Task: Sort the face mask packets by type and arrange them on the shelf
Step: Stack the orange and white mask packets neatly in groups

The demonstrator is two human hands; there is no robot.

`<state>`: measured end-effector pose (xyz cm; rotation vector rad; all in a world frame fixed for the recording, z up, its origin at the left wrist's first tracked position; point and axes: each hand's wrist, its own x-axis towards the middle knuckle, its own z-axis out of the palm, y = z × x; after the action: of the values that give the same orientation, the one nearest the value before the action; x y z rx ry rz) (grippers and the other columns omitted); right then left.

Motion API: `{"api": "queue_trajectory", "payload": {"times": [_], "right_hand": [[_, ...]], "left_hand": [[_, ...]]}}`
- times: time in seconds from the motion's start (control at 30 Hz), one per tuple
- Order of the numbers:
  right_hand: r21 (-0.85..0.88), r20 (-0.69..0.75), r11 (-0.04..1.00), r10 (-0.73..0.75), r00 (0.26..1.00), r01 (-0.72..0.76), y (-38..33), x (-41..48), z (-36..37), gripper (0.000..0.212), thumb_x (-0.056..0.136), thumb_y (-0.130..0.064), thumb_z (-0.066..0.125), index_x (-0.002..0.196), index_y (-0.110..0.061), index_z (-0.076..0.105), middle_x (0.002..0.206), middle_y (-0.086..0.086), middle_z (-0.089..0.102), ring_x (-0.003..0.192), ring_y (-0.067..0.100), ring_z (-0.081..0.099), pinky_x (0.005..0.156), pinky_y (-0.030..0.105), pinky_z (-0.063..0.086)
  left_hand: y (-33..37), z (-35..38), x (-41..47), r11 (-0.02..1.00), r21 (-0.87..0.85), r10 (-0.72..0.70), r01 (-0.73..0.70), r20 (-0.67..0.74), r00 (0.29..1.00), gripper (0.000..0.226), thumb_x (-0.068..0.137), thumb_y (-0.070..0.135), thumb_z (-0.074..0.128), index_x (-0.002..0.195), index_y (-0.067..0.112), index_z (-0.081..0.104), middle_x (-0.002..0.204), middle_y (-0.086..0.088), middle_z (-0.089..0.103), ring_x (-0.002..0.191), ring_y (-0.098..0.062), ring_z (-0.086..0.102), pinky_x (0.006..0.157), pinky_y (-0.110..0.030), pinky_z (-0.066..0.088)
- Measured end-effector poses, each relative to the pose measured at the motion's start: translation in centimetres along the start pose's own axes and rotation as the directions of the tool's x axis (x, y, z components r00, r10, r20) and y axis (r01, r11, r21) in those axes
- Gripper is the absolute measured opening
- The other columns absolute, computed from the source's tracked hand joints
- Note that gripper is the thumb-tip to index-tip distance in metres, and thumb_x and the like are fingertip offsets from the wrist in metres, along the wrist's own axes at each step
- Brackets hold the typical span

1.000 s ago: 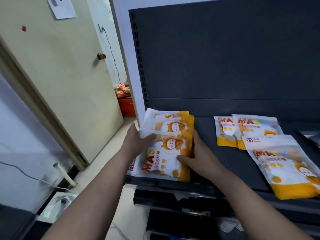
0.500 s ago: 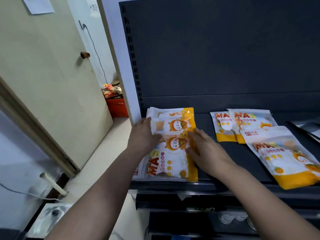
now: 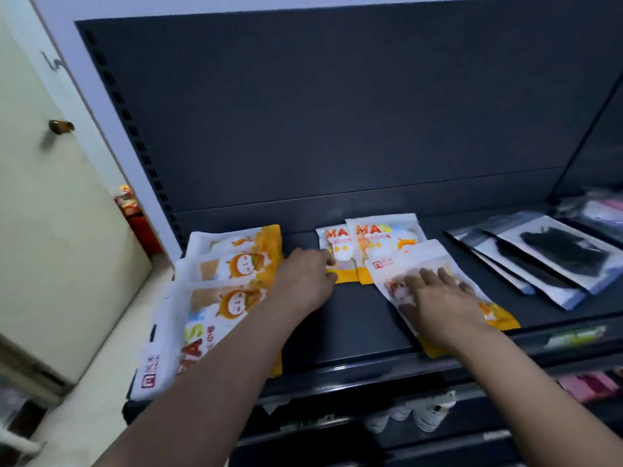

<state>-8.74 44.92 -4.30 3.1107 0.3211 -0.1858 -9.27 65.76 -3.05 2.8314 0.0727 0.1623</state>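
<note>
Hands (image 3: 305, 281) moved off stack (image 3: 219, 298) onto right packets (image 3: 421, 274).

The dark shelf (image 3: 357, 318) carries orange-and-white mask packets: a stack (image 3: 219, 291) at 9 o'clock, three overlapping (image 3: 381, 244) centrally, and black-mask packets (image 3: 553, 261) (clear-fronted) at 3 o'clock.

cream door (image 3: 50, 230) at left | brass knob (image 3: 60, 126) on it | red box (image 3: 143, 227) behind the door edge
</note>
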Motion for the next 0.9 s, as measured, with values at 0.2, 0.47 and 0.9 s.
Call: {"api": "queue_trajectory", "payload": {"times": [0.2, 0.47, 0.9], "right_hand": [[0.05, 0.059, 0.999, 0.002, 0.998, -0.005, 5.4, 1.6, -0.7, 0.052, 0.09, -0.032, 0.046, 0.14, -0.023, 0.033, 0.151, -0.001, 0.031, 0.143, 0.021, 0.022, 0.111, 0.046, 0.029], [0.082, -0.052, 0.995, 0.058, 0.997, -0.054, 9.5, 4.8, 0.4, 0.05, 0.094, -0.034, 0.045, 0.141, -0.027, 0.032, 0.151, 0.001, 0.029, 0.141, 0.028, 0.019, 0.107, 0.051, 0.03], [0.19, -0.234, 0.849, -0.448, 0.863, 0.492, 5.9, 5.9, 0.4, 0.06, 0.094, -0.046, 0.047, 0.146, -0.019, 0.033, 0.156, 0.006, 0.027, 0.146, 0.023, 0.016, 0.115, 0.038, 0.024]], "left_hand": [[4.8, 2.9, 5.2, 0.999, -0.028, 0.033, -0.027, 0.231, 0.972, 0.052, 0.1, 0.018, 0.037, 0.149, 0.032, 0.031, 0.16, -0.006, 0.022, 0.145, -0.028, 0.021, 0.118, -0.038, 0.021], [5.4, 6.1, 6.4, 0.989, 0.144, -0.017, -0.037, 0.355, 0.935, 0.057, 0.102, 0.042, 0.031, 0.152, 0.042, 0.005, 0.163, -0.01, 0.0, 0.149, -0.038, -0.005, 0.121, -0.048, -0.002], [6.4, 3.7, 5.3, 0.984, 0.094, -0.173, 0.152, 0.285, 0.943, 0.058, 0.103, 0.042, 0.033, 0.152, 0.014, 0.02, 0.161, -0.009, 0.016, 0.147, -0.027, 0.019, 0.114, -0.04, 0.029]]}}
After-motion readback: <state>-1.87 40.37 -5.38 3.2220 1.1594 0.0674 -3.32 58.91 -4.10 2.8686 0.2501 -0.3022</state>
